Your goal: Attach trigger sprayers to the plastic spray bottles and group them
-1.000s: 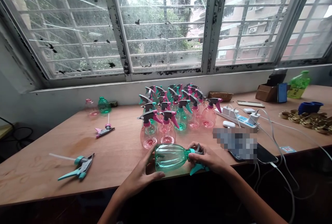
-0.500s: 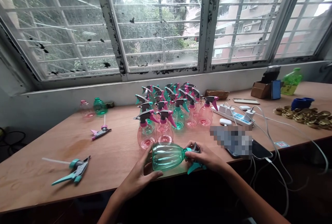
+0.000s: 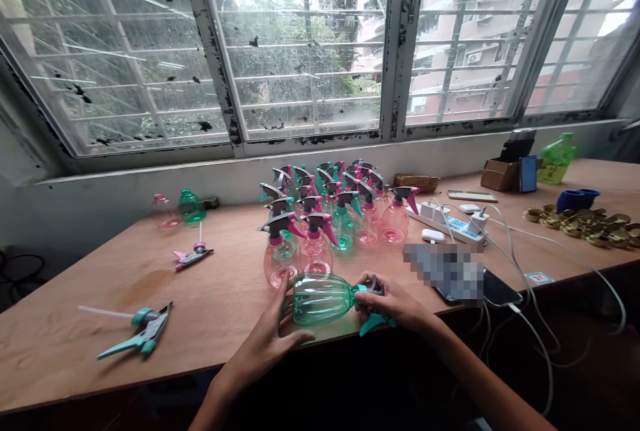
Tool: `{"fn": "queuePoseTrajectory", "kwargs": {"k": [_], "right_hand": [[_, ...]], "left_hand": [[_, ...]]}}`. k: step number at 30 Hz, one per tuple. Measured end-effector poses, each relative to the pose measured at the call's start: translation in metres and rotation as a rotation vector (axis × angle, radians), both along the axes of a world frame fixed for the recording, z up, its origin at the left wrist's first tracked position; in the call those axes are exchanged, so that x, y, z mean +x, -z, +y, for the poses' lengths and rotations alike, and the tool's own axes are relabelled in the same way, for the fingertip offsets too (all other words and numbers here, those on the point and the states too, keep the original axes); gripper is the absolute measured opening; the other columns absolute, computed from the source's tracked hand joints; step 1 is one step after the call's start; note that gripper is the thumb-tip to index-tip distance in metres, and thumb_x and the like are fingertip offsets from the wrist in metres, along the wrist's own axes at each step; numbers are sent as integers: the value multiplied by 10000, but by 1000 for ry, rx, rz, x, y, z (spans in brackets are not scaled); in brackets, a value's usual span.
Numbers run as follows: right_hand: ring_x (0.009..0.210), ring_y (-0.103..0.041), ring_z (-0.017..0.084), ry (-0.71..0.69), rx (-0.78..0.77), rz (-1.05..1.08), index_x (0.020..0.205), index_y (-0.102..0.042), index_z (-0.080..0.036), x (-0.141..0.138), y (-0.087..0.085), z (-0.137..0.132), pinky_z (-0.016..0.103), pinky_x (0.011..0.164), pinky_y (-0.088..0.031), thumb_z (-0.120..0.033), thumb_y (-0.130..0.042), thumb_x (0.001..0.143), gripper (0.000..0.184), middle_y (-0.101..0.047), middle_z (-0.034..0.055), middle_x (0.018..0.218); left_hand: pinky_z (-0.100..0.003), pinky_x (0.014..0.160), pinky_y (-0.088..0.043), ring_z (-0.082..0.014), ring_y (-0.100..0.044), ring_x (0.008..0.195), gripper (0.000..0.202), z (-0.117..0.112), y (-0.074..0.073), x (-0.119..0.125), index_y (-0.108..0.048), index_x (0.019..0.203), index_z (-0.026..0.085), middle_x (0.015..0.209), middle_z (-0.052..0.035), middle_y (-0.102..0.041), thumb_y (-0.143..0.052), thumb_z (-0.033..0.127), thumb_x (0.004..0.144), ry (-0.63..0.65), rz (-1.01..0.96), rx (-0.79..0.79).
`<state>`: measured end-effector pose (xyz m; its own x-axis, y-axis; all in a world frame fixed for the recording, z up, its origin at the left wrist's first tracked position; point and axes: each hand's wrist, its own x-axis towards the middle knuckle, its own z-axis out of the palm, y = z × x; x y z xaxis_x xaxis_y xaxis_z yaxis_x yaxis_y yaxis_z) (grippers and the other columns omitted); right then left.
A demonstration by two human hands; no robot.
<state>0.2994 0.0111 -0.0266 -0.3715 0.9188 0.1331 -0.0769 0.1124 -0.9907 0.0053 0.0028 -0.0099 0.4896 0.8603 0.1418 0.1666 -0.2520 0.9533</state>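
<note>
A teal see-through spray bottle (image 3: 323, 298) lies on its side at the near edge of the wooden table (image 3: 210, 311). My left hand (image 3: 273, 344) cups its base, thumb below and fingers round the far side. My right hand (image 3: 395, 304) is closed round the bottle's neck and its teal trigger head (image 3: 376, 319). Just behind stands a cluster of several finished pink and teal spray bottles (image 3: 325, 218).
A loose teal trigger head with tube (image 3: 135, 332) and a pink one (image 3: 193, 254) lie on the left; two headless bottles (image 3: 177, 208) stand by the wall. Right: a power strip (image 3: 453, 224) with cables, a phone (image 3: 505, 288), gold caps (image 3: 585, 226), a box (image 3: 500, 174).
The hands and bottle stay in nearly the same place; the view has shifted slightly. My right hand keeps its grip at the neck.
</note>
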Motion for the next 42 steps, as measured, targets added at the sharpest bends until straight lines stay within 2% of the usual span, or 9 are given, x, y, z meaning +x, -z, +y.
{"fn": "queuePoseTrajectory", "kwargs": {"k": [6,10,16,18,22,27,32,37,42], "right_hand": [[669,-647,179,-1,2,-3,935,-619,-180,0,-3,-2,298,660,-479,-533,-778,816,404,-720,19,774],[662,-652,188,59,-12,-1,884,-607,-191,-2,-4,-1,304,656,-489,-588,-785,774,449,-733,24,749],[644,-642,173,75,-34,29,885,-639,-186,-5,-1,-2,281,624,-468,-523,-845,736,422,-736,17,747],[640,-640,173,87,-42,23,915,-672,-179,-5,1,-2,276,617,-460,-498,-862,727,416,-722,8,723],[639,-650,179,133,-4,42,954,-683,-175,-8,7,-3,281,617,-472,-522,-802,798,399,-718,10,702],[658,-654,175,109,34,55,896,-631,-180,-10,10,-2,290,646,-496,-521,-766,842,370,-744,34,760],[651,-645,166,79,52,31,901,-621,-171,-5,8,-1,283,641,-491,-518,-750,860,372,-736,35,755],[647,-638,149,26,38,37,903,-636,-157,0,7,0,266,638,-482,-470,-782,844,350,-738,32,775],[647,-652,153,32,14,69,917,-637,-155,0,5,0,264,641,-490,-440,-808,825,345,-730,18,732]], "left_hand": [[-517,1174,-406,-365,-346,1484,885,-3,-9,2,-195,1603,354,1672,-67,-252,-722,380,893,-20,61,42],[-533,1222,-313,-338,-373,1478,938,-1,-6,0,-94,1610,393,1651,-54,-323,-710,359,904,-37,124,126],[-516,1240,-271,-324,-298,1515,981,1,0,-4,-43,1616,369,1683,-56,-237,-713,340,900,-27,150,137],[-520,1243,-256,-333,-258,1528,993,1,-1,-3,-59,1622,325,1681,-80,-239,-726,346,887,-36,173,126],[-522,1262,-177,-338,-170,1552,973,2,-3,-2,-140,1622,279,1681,-104,-234,-749,364,868,-96,271,223],[-514,1251,-214,-330,-246,1533,971,4,0,-3,-146,1617,319,1674,-96,-258,-757,365,863,-104,300,264],[-501,1255,-207,-322,-223,1541,986,6,5,-4,-137,1617,315,1683,-87,-233,-764,365,857,-113,304,278],[-477,1248,-245,-299,-222,1543,956,6,9,-5,-45,1611,385,1698,-28,-193,-699,341,915,-74,215,274],[-493,1213,-338,-338,-319,1503,1046,3,5,-3,-2,1621,330,1673,-69,-268,-738,347,878,-10,157,143]]}}
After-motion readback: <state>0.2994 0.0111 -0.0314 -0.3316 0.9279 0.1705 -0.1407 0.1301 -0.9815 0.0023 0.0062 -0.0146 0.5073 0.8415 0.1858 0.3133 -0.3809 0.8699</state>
